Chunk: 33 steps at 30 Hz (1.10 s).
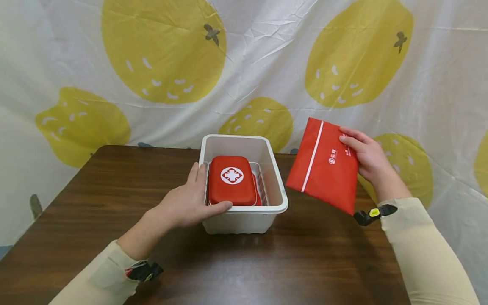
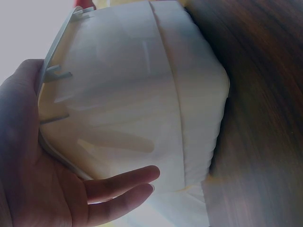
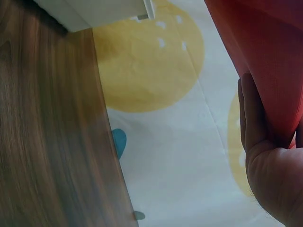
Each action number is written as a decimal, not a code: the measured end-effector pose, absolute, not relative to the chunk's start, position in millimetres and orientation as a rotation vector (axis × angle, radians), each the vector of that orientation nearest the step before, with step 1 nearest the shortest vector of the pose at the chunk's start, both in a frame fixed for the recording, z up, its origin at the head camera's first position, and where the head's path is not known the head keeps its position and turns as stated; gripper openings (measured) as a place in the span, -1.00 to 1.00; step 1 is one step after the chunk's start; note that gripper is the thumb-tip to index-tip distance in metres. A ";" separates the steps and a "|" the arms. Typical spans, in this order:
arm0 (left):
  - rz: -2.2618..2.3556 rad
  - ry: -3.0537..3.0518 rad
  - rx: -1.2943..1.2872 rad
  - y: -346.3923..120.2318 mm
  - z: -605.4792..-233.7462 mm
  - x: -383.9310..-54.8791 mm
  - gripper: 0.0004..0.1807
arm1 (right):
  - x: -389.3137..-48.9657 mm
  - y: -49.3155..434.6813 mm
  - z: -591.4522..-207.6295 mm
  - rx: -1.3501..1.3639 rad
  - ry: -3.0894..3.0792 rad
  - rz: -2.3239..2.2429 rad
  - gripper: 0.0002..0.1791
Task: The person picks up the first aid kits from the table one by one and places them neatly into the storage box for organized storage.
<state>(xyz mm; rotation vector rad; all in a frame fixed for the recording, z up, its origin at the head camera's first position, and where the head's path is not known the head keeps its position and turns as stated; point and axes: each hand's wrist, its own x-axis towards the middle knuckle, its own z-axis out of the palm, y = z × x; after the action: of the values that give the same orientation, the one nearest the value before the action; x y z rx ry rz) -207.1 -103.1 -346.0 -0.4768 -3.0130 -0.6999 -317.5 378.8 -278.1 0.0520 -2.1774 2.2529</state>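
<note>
A light grey plastic bin (image 1: 239,222) stands on the table. My left hand (image 1: 187,199) rests at its near left corner, thumb along the front rim and fingers fairly straight beside the left wall. The left wrist view shows that hand's fingers (image 2: 120,184) by the bin's outside wall. Inside the bin lies a red first-aid case (image 1: 232,190) with a white cross emblem, over another red item mostly hidden. Right of the bin, my right hand (image 1: 367,156) holds up a flat red pouch (image 1: 324,169) with a white stripe and white lettering, thumb on its front and fingers behind.
Dark wood-grain table (image 1: 244,262) surrounds the bin. A white curtain (image 1: 259,55) printed with yellow fruit hangs close behind the table's far edge. Clear ribbed plastic (image 1: 260,180) shows inside the bin, right of the case. Each wrist wears a black strap.
</note>
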 end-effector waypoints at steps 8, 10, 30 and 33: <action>-0.704 -3.015 -0.481 -103.3 -346.2 -207.7 0.41 | -320.5 352.4 -272.0 0.066 -2.174 2.285 -0.51; -0.704 -3.015 -0.481 -103.3 -346.4 -207.8 0.42 | -322.0 344.8 -270.3 0.083 -2.169 2.301 -0.49; -0.701 -3.004 -0.491 -103.5 -347.6 -207.6 0.41 | -345.0 251.0 -254.8 0.213 -2.294 2.200 -0.50; -0.702 -3.013 -0.488 -103.2 -347.2 -206.8 0.41 | -348.2 238.0 -253.4 0.224 -2.321 2.175 -0.51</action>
<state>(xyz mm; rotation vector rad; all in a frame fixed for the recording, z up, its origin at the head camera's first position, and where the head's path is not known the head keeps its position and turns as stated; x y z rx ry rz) -206.8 -103.2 -347.2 -0.4882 -3.0126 -0.7016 -348.2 238.0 -253.4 0.2243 -2.3211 2.1755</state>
